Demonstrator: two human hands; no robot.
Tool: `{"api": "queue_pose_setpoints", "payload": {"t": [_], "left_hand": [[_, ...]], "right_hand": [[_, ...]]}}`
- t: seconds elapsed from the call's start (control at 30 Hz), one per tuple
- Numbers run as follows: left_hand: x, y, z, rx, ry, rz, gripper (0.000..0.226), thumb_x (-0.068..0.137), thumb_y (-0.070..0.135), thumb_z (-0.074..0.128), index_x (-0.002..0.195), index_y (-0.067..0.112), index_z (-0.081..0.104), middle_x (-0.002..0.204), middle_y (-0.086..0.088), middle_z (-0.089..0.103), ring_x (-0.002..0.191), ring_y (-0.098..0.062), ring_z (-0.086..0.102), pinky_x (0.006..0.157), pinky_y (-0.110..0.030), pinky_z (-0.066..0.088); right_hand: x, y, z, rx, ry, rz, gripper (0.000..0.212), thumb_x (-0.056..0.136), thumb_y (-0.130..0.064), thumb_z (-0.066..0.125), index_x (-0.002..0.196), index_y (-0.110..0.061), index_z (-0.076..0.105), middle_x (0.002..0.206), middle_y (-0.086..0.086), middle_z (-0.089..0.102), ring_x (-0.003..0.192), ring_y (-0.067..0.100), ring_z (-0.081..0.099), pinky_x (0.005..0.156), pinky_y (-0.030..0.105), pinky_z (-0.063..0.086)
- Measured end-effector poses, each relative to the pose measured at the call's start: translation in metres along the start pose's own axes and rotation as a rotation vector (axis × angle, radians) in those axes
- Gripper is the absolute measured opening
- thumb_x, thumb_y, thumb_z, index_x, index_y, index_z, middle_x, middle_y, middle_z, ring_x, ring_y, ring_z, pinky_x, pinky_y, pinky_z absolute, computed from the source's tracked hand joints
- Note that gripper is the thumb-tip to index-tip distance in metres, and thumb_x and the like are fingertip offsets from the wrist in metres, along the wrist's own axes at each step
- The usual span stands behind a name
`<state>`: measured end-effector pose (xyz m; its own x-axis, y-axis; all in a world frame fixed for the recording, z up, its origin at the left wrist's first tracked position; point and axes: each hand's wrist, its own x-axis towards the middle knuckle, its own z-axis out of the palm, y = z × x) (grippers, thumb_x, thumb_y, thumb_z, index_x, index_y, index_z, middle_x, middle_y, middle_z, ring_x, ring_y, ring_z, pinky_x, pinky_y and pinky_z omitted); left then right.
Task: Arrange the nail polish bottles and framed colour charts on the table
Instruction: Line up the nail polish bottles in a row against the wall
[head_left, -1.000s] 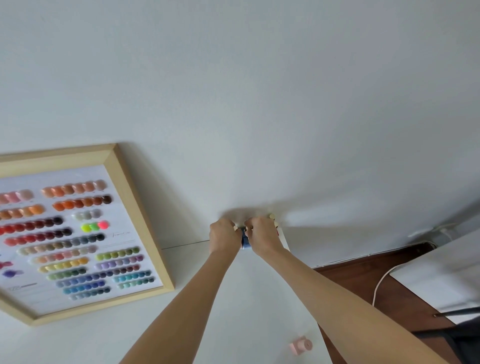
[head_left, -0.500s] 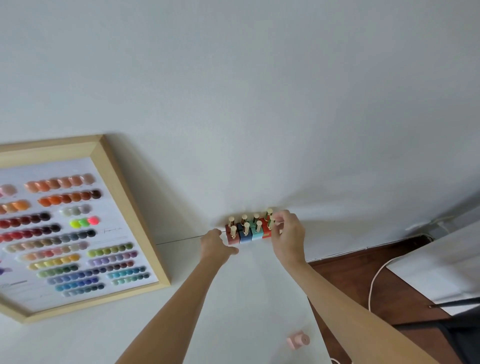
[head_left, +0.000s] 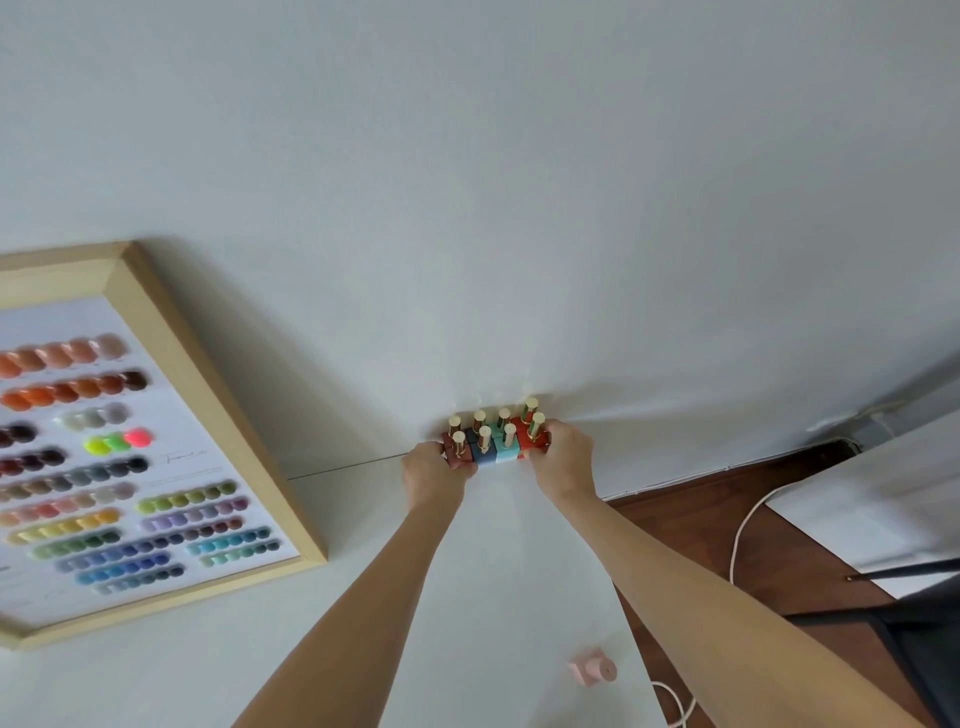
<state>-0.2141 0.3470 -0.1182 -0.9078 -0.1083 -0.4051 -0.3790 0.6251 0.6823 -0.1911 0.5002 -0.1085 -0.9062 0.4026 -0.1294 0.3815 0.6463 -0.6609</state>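
Observation:
Several nail polish bottles (head_left: 491, 449) with gold caps stand packed in two short rows against the wall at the back of the white table (head_left: 498, 597); brown, blue, light blue and red ones face me. My left hand (head_left: 435, 470) presses on the brown bottle at the cluster's left end. My right hand (head_left: 562, 457) grips the red bottles at its right end. A wooden-framed colour chart (head_left: 140, 457) with rows of swatches leans on the wall at the left. A pink bottle (head_left: 592, 669) lies on its side near the table's right edge.
The table's right edge drops to a dark wooden floor (head_left: 727, 545) with a white cable (head_left: 743, 525). A white surface (head_left: 872, 514) and a dark chair (head_left: 924, 634) stand at the right. The white wall rises directly behind the bottles.
My hands were together over the bottles a second ago, then spread apart. Now they close on the two ends of the cluster, which stands uncovered between them.

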Motion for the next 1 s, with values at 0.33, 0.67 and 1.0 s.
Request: {"api": "queue_pose_setpoints", "payload": {"t": [0.33, 0.67, 1.0], "left_hand": [[-0.033, -0.012, -0.014, 0.141, -0.105, 0.048, 0.062, 0.08, 0.029, 0.074, 0.13, 0.0, 0.051, 0.123, -0.012, 0.06, 0.113, -0.025, 0.056, 0.089, -0.034, 0.05], [-0.157, -0.063, -0.044, 0.202, -0.47, 0.328, 0.038, 0.082, 0.005, 0.065, 0.116, 0.021, 0.066, 0.11, 0.002, 0.064, 0.09, -0.009, 0.066, 0.066, -0.001, 0.047], [-0.236, -0.072, -0.028, 0.314, -0.644, 0.55, 0.035, 0.082, 0.005, 0.066, 0.11, 0.026, 0.071, 0.108, 0.002, 0.063, 0.091, -0.008, 0.065, 0.08, -0.017, 0.053]], "right_hand": [[-0.041, 0.013, -0.03, 0.053, -0.154, 0.0, 0.044, 0.085, -0.004, 0.064, 0.128, -0.003, 0.053, 0.125, 0.017, 0.061, 0.104, 0.028, 0.064, 0.096, 0.032, 0.047], [-0.143, 0.051, -0.099, -0.047, -0.35, -0.073, 0.044, 0.081, 0.017, 0.039, 0.098, -0.007, 0.072, 0.099, 0.006, 0.069, 0.075, 0.001, 0.06, 0.066, 0.001, 0.044], [-0.206, 0.053, -0.108, -0.138, -0.382, -0.185, 0.032, 0.08, 0.007, 0.052, 0.1, -0.011, 0.071, 0.102, 0.006, 0.069, 0.091, 0.015, 0.062, 0.071, 0.01, 0.046]]}}
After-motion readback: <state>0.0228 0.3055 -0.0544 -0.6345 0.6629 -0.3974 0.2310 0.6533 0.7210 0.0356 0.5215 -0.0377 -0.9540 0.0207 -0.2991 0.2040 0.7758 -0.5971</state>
